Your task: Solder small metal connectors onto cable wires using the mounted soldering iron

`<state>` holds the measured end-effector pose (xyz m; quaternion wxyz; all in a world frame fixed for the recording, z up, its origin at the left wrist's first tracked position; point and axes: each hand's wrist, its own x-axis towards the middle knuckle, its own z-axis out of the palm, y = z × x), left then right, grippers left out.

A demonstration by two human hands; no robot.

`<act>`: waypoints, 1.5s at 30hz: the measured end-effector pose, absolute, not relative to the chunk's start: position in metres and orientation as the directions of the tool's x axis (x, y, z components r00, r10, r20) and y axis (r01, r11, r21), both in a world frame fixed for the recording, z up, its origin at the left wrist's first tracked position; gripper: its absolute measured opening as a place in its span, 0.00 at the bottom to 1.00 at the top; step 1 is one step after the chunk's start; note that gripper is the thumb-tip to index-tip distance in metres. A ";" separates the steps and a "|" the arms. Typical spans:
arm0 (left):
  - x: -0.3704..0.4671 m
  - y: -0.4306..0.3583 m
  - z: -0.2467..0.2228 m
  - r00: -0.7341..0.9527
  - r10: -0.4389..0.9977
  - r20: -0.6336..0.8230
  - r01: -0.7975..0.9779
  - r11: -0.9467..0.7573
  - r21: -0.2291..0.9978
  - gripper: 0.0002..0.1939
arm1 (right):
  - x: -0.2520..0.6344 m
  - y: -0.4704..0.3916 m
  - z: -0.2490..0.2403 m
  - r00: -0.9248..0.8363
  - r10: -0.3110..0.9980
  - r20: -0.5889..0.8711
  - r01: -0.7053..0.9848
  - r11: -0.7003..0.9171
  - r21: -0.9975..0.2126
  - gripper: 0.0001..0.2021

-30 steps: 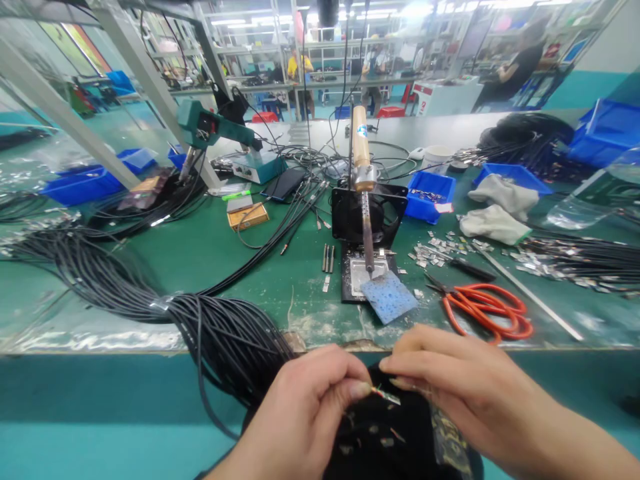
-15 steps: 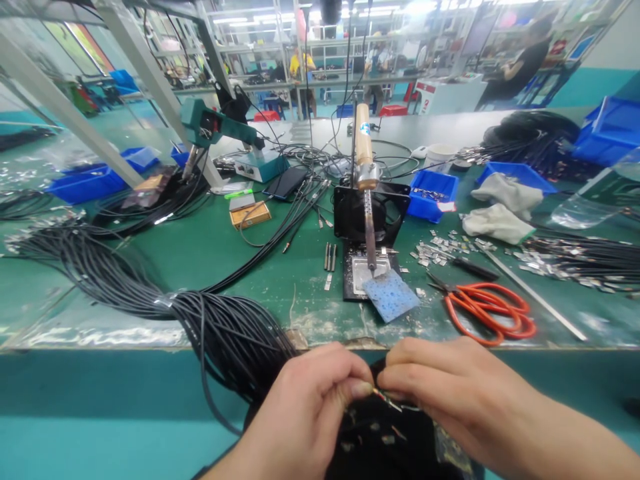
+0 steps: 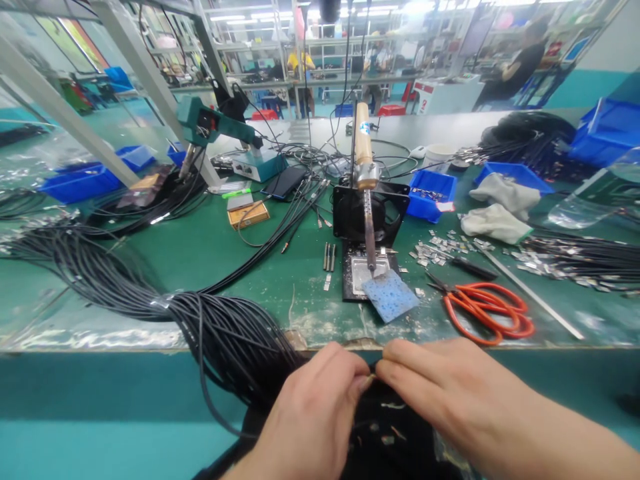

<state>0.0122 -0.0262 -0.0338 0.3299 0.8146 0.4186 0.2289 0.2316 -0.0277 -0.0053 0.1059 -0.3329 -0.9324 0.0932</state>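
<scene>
My left hand (image 3: 320, 393) and my right hand (image 3: 440, 387) meet at the bench's front edge, low over the dark cloth on my lap. Both are closed in a pinch, fingertips almost touching. Between them shows a short bit of thin wire (image 3: 371, 376) at a cable's end; the rest is hidden by my fingers. A thick bundle of black cables (image 3: 225, 333) runs off the bench beside my left hand. Small wire scraps (image 3: 387, 440) lie on the black cloth (image 3: 400, 460) below.
Ahead stands a soldering iron (image 3: 369, 220) in its holder, above a blue sponge (image 3: 391, 296). Orange-handled cutters (image 3: 487, 310) lie to the right, near loose metal connectors (image 3: 435, 253), white gloves (image 3: 495, 222) and a blue bin (image 3: 431, 195). A green tool (image 3: 215, 123) stands left.
My fingertips have drawn slightly up and closer together. The coloured wires that stuck out below them are now mostly out of sight. The bench things have not moved.
</scene>
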 end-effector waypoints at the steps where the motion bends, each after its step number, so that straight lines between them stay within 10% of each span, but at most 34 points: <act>1: 0.013 -0.027 -0.037 0.545 0.829 0.123 0.543 -0.461 0.702 0.11 | 0.229 -0.028 -0.006 -0.761 0.632 0.150 0.599 0.772 -0.211 0.14; 7: 0.017 -0.033 -0.048 0.532 0.808 0.255 0.574 -0.565 0.593 0.11 | 0.221 -0.031 -0.016 -0.731 0.651 0.204 0.623 0.759 -0.189 0.13; 13: 0.008 -0.031 -0.048 0.487 0.838 0.247 0.529 -0.508 0.680 0.08 | 0.234 -0.030 -0.030 -0.406 0.876 0.260 0.641 0.476 -0.602 0.13; 21: 0.006 -0.036 -0.047 0.417 0.889 0.189 0.447 -0.382 0.809 0.08 | 0.218 -0.035 -0.038 -0.225 0.924 -0.308 0.277 -0.242 -0.930 0.15; 30: 0.013 -0.016 -0.010 0.494 0.725 -0.480 0.195 0.445 0.874 0.11 | 0.219 -0.039 -0.036 -0.232 0.940 -0.251 0.293 -0.179 -0.939 0.18; 45: 0.014 -0.013 -0.011 0.482 0.694 -0.535 0.118 0.554 0.824 0.11 | 0.220 -0.041 -0.035 -0.241 0.950 -0.197 0.298 -0.121 -0.947 0.16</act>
